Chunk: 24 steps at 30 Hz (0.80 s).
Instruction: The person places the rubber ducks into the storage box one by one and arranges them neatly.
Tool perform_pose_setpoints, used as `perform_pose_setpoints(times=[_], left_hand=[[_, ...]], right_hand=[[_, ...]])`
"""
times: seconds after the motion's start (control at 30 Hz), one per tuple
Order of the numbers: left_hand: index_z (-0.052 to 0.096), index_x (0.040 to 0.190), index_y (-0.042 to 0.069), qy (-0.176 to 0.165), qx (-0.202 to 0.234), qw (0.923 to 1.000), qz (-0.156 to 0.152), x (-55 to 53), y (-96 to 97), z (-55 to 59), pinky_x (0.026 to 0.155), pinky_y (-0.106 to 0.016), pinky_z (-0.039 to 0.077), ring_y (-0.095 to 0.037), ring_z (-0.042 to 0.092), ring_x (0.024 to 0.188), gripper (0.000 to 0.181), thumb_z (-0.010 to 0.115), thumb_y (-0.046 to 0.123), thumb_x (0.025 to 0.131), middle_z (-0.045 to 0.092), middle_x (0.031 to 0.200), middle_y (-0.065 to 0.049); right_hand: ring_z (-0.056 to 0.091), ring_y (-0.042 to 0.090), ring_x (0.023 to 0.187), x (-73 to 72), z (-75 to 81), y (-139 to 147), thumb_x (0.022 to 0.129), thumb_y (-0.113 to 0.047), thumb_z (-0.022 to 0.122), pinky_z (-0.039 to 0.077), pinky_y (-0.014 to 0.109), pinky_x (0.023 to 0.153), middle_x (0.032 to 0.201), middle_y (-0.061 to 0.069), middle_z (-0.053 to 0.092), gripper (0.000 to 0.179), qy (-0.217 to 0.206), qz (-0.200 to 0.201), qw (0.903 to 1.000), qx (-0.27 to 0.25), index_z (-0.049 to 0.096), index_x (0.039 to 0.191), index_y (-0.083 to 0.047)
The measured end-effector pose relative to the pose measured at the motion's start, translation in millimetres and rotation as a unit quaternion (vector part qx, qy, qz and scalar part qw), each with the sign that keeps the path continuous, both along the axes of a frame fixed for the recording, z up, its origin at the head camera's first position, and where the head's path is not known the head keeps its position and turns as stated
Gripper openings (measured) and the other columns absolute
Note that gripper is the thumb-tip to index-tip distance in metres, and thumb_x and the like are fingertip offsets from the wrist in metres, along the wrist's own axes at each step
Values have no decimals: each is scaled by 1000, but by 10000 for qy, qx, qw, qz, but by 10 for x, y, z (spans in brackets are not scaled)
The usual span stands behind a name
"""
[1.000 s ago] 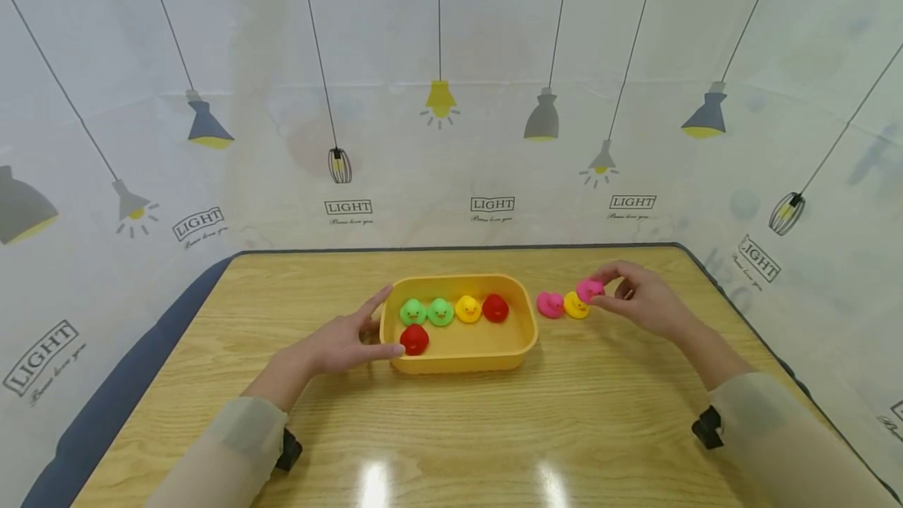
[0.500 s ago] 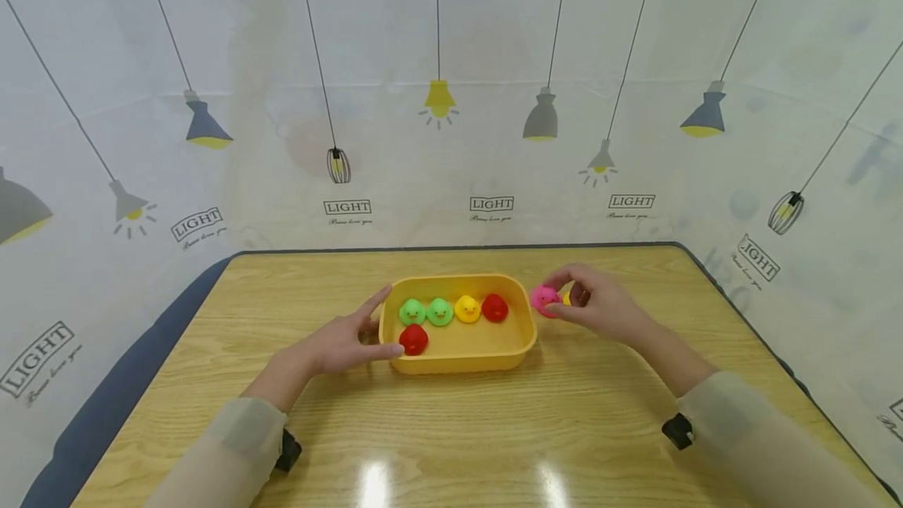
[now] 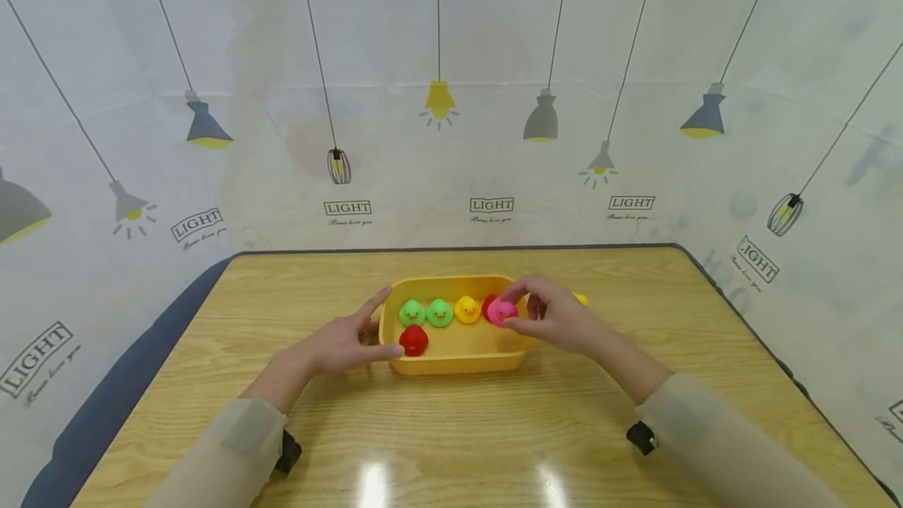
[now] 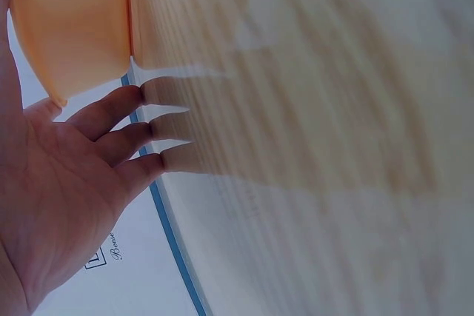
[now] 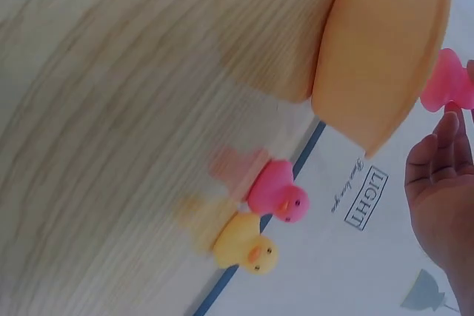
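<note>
My right hand pinches a pink toy duck between thumb and fingers, over the right end of the yellow tray. The held duck partly covers a red duck in the tray. My left hand rests at the tray's left end, index finger at the far corner and thumb along the near rim, both fairly straight. Its other fingers touch the table in the left wrist view. Inside the tray sit two green ducks, a yellow duck and another red duck by my thumb.
To the right of the tray, a pink duck and a yellow duck stand side by side on the wooden table. In the head view my right hand hides most of them. A lamp-printed curtain hangs behind the table.
My right hand has carried the pink duck leftward, from above the yellow duck on the table, past the tray's right rim and over its inside. My left hand has stayed in place.
</note>
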State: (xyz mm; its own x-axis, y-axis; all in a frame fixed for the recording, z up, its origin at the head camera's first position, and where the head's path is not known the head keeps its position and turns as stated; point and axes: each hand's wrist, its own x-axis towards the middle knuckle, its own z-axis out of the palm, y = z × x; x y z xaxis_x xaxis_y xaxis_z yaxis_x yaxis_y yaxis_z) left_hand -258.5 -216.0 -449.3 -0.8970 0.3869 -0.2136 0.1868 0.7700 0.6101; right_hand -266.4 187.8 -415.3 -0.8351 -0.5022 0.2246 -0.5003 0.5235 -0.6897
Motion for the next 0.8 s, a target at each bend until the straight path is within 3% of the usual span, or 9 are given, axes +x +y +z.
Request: perform_pose_setpoints(times=[0.53,0.8], left_hand=[[0,176,47,-17,31,10000,27,-17,1,-14,124,-75,35,-52,46,155,115,71,79,92,56,165,-16],[-1,176,48,53,60,10000,-21,-22,0,-29,123,-75,37,-53,46,155,114,71,79,93,57,165,-15]], right_hand=[[61,24,90,-20,-144,-517,98,-18,85,53,24,77,117,1,73,32,-226,219,9995,46,72,126,-15],[59,16,89,-20,-177,-732,99,-19,84,54,26,76,118,0,71,31,-346,283,9987,238,72,128,-16]])
